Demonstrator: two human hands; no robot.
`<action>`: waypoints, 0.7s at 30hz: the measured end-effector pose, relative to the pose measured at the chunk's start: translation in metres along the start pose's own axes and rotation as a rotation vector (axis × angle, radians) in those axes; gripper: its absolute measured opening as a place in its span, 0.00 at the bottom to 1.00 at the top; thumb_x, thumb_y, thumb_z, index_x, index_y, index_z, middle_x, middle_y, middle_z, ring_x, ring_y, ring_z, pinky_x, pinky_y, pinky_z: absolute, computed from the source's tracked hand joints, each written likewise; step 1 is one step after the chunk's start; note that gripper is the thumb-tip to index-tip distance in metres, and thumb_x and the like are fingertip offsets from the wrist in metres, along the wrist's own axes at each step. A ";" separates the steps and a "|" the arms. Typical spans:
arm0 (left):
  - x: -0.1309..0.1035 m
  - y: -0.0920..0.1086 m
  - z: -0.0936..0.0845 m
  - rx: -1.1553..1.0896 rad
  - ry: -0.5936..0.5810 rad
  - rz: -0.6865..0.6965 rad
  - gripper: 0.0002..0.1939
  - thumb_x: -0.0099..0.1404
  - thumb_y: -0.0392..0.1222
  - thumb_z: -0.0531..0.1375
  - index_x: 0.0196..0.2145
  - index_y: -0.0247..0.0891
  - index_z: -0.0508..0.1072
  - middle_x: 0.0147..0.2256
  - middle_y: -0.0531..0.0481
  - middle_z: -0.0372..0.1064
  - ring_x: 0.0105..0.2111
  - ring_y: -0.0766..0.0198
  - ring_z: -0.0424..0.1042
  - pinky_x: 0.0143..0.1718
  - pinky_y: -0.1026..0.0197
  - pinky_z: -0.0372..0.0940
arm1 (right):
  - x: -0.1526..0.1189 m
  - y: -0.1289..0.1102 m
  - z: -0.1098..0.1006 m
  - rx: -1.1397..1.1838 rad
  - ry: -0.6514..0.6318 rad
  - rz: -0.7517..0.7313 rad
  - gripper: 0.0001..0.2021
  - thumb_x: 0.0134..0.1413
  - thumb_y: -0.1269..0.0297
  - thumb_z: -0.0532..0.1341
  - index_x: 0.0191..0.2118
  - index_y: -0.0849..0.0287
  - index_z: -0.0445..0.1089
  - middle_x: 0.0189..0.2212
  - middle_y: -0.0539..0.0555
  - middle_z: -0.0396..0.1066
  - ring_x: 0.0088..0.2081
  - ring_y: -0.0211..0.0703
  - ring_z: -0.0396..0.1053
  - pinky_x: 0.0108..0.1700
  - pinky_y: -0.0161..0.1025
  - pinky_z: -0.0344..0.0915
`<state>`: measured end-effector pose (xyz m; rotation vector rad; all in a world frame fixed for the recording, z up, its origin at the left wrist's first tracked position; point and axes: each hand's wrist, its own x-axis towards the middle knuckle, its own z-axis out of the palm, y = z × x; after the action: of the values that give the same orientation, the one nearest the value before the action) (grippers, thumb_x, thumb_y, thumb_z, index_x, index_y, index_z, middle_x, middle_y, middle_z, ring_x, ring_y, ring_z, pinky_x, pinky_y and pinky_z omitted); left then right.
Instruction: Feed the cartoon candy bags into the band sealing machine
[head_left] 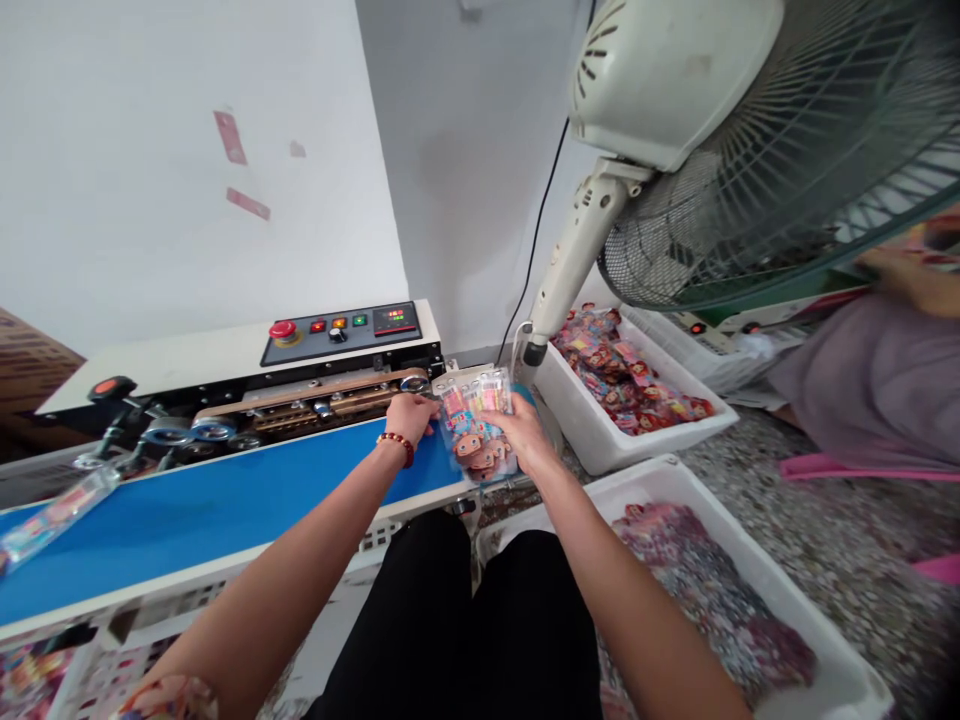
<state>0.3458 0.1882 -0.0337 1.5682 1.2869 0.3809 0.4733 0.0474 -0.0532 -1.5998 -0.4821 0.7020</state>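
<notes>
My right hand is closed around several clear plastic packets with colourful cartoon figures printed on them, fanned over the right end of the blue conveyor belt. Just left of them is my left hand, a red beaded bracelet on its wrist. Its fingers are bent together beside the inlet of the band sealing machine; what they pinch, if anything, is hidden. At the far left end of the belt, another clear packet hangs from the machine's outlet.
A large fan leans in at upper right. White bins of packets stand on the floor to the right, another bin nearer my legs. The sealer's control panel has a red stop button. A co-worker's leg shows at right.
</notes>
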 end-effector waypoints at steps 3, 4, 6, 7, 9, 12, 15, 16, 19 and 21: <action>0.010 -0.004 -0.022 0.138 0.052 0.032 0.11 0.57 0.40 0.63 0.19 0.38 0.73 0.11 0.52 0.60 0.15 0.65 0.62 0.20 0.64 0.55 | 0.001 0.003 0.000 -0.011 -0.008 -0.014 0.19 0.37 0.55 0.70 0.37 0.56 0.73 0.35 0.50 0.78 0.37 0.46 0.74 0.41 0.40 0.70; 0.011 -0.006 -0.031 0.189 0.069 0.040 0.11 0.58 0.40 0.63 0.18 0.38 0.73 0.11 0.52 0.60 0.16 0.64 0.64 0.21 0.64 0.56 | 0.002 0.004 0.000 -0.002 -0.013 -0.013 0.19 0.37 0.54 0.70 0.37 0.56 0.73 0.34 0.50 0.78 0.36 0.46 0.74 0.40 0.40 0.70; 0.007 -0.012 -0.052 0.267 0.088 0.040 0.11 0.59 0.41 0.63 0.20 0.39 0.74 0.12 0.51 0.62 0.18 0.61 0.66 0.23 0.62 0.58 | 0.003 0.006 0.000 0.025 -0.023 -0.014 0.20 0.36 0.53 0.70 0.37 0.56 0.73 0.35 0.50 0.78 0.36 0.46 0.74 0.40 0.40 0.70; 0.002 -0.016 -0.061 0.295 0.112 0.037 0.11 0.59 0.43 0.63 0.21 0.39 0.75 0.14 0.50 0.65 0.19 0.61 0.68 0.24 0.62 0.59 | 0.003 0.006 0.001 0.036 -0.025 -0.012 0.20 0.36 0.53 0.70 0.38 0.56 0.73 0.35 0.50 0.79 0.36 0.46 0.74 0.40 0.40 0.70; -0.011 -0.025 -0.077 0.335 0.231 0.070 0.08 0.59 0.46 0.64 0.27 0.39 0.75 0.21 0.48 0.72 0.23 0.59 0.71 0.26 0.61 0.61 | 0.003 0.007 0.001 0.048 -0.024 0.001 0.21 0.35 0.54 0.70 0.38 0.55 0.73 0.36 0.50 0.79 0.37 0.46 0.75 0.40 0.40 0.71; -0.035 -0.034 -0.078 0.338 0.395 0.204 0.09 0.61 0.48 0.63 0.34 0.40 0.74 0.32 0.46 0.78 0.29 0.58 0.75 0.29 0.61 0.63 | 0.002 0.005 0.002 0.062 -0.037 0.024 0.21 0.35 0.55 0.71 0.39 0.55 0.73 0.34 0.50 0.79 0.36 0.47 0.75 0.41 0.41 0.71; -0.048 -0.027 -0.047 0.221 0.122 0.251 0.10 0.65 0.49 0.59 0.35 0.40 0.75 0.34 0.47 0.78 0.21 0.62 0.72 0.26 0.61 0.63 | 0.002 0.004 0.002 0.071 -0.055 0.039 0.20 0.35 0.57 0.71 0.39 0.55 0.74 0.34 0.49 0.79 0.36 0.47 0.76 0.41 0.42 0.72; -0.050 -0.021 -0.033 0.157 -0.004 0.236 0.10 0.65 0.48 0.59 0.35 0.39 0.75 0.34 0.48 0.78 0.18 0.65 0.70 0.24 0.62 0.62 | 0.002 0.004 0.003 0.071 -0.056 0.040 0.20 0.36 0.58 0.71 0.39 0.55 0.74 0.34 0.49 0.79 0.36 0.47 0.76 0.42 0.42 0.72; -0.044 -0.003 0.006 -0.047 -0.161 0.139 0.09 0.65 0.44 0.59 0.31 0.37 0.74 0.29 0.50 0.76 0.14 0.69 0.65 0.19 0.64 0.56 | 0.004 0.006 0.003 0.054 -0.040 0.031 0.20 0.36 0.58 0.71 0.40 0.55 0.75 0.36 0.50 0.80 0.39 0.48 0.76 0.43 0.43 0.72; -0.037 0.004 0.019 -0.138 -0.129 0.057 0.10 0.62 0.42 0.61 0.25 0.37 0.70 0.20 0.53 0.69 0.13 0.71 0.60 0.17 0.66 0.51 | 0.005 0.007 0.003 0.030 -0.034 0.021 0.21 0.35 0.57 0.71 0.40 0.55 0.75 0.37 0.51 0.80 0.40 0.49 0.76 0.44 0.43 0.72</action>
<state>0.3486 0.1474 -0.0256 1.4898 1.0964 0.3897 0.4746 0.0518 -0.0613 -1.5688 -0.4773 0.7501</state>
